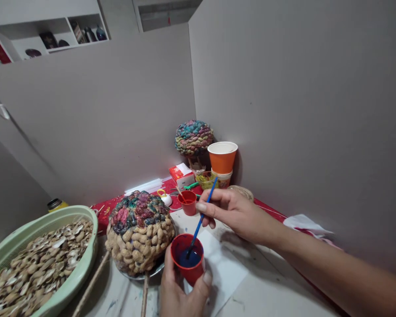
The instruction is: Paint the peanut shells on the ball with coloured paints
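My left hand (185, 295) is closed around a small red cup (192, 274) with dark blue paint (193, 259) inside. Between the thumb and fingers of my right hand (227, 209) is a blue paintbrush (206, 207), tilted, its bristles dipping into the paint. Just left of the cup stands a dome covered in peanut shells (141, 237). Its top is painted pink, teal and dark blue, while the lower shells keep their natural tan. Twine-wrapped sticks (145, 293) come out from under it. A sheet of white paper (229, 268) lies beneath the cup.
A green basket (94, 242) of peanut shells stands at the left. Behind are a second red cup (188, 207) with a stick in it, a red-and-white box (181, 175), an orange paper cup (222, 159) and a painted shell dome (194, 137). Grey walls (284, 110) enclose the table.
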{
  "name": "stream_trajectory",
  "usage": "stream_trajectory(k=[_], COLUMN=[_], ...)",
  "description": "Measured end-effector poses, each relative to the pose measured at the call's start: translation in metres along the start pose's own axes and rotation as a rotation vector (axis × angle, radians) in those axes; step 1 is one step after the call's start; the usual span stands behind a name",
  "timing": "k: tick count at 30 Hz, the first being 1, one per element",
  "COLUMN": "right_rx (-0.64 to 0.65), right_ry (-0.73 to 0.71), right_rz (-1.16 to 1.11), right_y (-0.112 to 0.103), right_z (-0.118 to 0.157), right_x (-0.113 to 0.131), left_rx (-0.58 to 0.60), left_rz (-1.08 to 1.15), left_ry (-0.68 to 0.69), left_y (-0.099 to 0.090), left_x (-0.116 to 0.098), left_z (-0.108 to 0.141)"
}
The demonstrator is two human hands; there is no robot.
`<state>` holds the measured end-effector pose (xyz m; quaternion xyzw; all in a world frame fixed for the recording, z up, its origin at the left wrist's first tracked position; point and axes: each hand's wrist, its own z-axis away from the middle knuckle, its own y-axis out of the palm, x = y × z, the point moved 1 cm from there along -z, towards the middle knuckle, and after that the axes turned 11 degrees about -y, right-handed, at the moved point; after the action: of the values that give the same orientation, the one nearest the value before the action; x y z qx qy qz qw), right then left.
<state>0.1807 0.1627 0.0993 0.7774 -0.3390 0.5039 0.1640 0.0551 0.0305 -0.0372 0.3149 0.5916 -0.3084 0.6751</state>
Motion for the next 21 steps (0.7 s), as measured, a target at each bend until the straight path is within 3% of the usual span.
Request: stream_trajectory(k=[13,21], right_rx=[-0.126,-0.079], right_ry=[0.02,0.041], right_rz=[-0.015,-0.033], right_y=[-0.007,-0.006], right_z=[-0.004,-0.004], right_x=[0.002,0.007], left_rx=[-0.014,-0.029], left_rz=[0.034,0.069], left_ry=[0.043,0.041], left_y=[-0.003,-0.002], left_x=[0.003,0.005], left_z=[0.0,-0.001])
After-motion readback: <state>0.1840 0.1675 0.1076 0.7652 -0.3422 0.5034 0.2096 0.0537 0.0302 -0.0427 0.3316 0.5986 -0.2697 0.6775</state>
